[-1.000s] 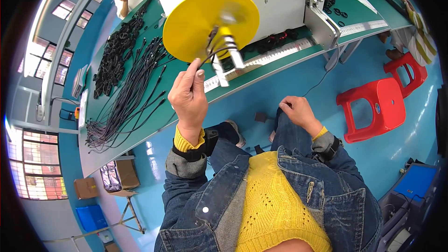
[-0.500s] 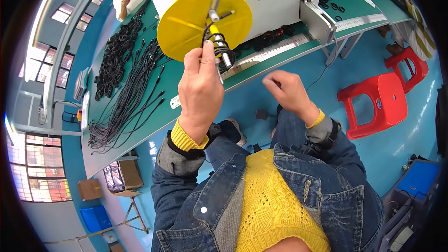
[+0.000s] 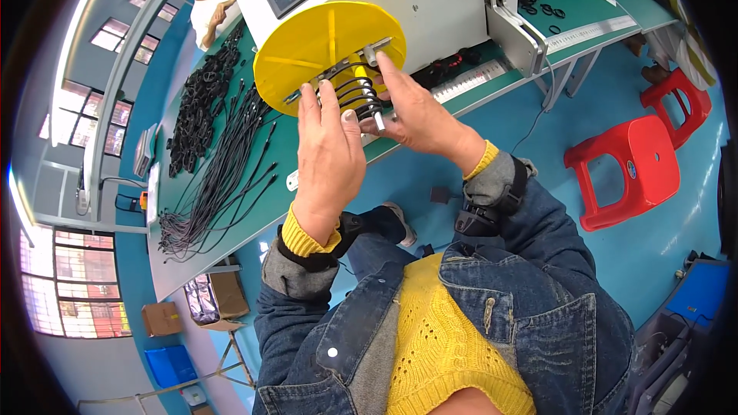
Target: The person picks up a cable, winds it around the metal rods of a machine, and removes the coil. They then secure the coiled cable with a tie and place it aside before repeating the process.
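Note:
A black cable (image 3: 351, 97) is wound in loose loops around the pegs in front of a yellow disc (image 3: 304, 42) on a white machine (image 3: 384, 0). My left hand (image 3: 329, 155) is at the left side of the loops, its fingers stretched upward and its thumb near the coil. From the right, my right hand (image 3: 423, 114) reaches round the coil, with a fingertip by the metal knob (image 3: 372, 54) and the thumb by the peg's lower end. Part of the loops is hidden behind my fingers.
Straight black cables (image 3: 223, 184) and a heap of coiled ones (image 3: 201, 100) lie on the green table (image 3: 265, 204). A steel ruler (image 3: 473, 81) runs along its front edge. Red stools (image 3: 642, 165) stand at the right. A person in white (image 3: 211, 8) is at the far left.
My right hand has come up and left to the coil. The left hand's fingers have straightened beside it. The disc has turned, and the loops appear more spread out.

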`<state>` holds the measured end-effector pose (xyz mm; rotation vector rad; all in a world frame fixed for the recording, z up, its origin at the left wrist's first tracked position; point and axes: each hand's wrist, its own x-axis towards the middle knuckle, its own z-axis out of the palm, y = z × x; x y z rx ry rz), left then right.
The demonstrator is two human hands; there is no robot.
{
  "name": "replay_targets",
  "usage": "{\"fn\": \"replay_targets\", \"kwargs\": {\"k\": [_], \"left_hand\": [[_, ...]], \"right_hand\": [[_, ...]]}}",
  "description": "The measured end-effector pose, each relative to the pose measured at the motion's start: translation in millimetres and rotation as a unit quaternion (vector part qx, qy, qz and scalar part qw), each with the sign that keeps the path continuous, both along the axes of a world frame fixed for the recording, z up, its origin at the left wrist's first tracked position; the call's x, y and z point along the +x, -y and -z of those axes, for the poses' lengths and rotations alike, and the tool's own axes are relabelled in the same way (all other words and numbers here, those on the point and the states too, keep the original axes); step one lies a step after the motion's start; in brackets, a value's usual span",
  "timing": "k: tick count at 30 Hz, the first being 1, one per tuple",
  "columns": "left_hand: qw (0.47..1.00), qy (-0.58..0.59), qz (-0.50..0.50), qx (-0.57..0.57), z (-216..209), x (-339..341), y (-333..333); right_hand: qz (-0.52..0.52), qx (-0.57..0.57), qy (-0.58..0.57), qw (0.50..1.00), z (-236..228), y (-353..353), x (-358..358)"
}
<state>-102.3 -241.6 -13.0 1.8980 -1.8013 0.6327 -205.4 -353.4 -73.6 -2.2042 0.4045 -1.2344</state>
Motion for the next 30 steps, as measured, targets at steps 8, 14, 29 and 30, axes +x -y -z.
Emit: {"fn": "replay_targets", "kwargs": {"k": [8,14,29,30], "left_hand": [[0.996,-0.070,0.043,-0.040,7,5,6],[0.998,-0.048,-0.015,0.033,-5,0,4],[0.996,-0.007,0.039,0.084,-13,-9,-8],[0.995,-0.008,0.046,0.086,-12,-15,-16]], "right_hand": [[-0.097,0.131,0.133,0.978,10,-16,18],[0.002,0.118,0.122,0.986,1,-36,17],[0.066,0.108,0.107,0.986,6,-49,12],[0.063,0.104,0.109,0.987,7,-58,6]]}}
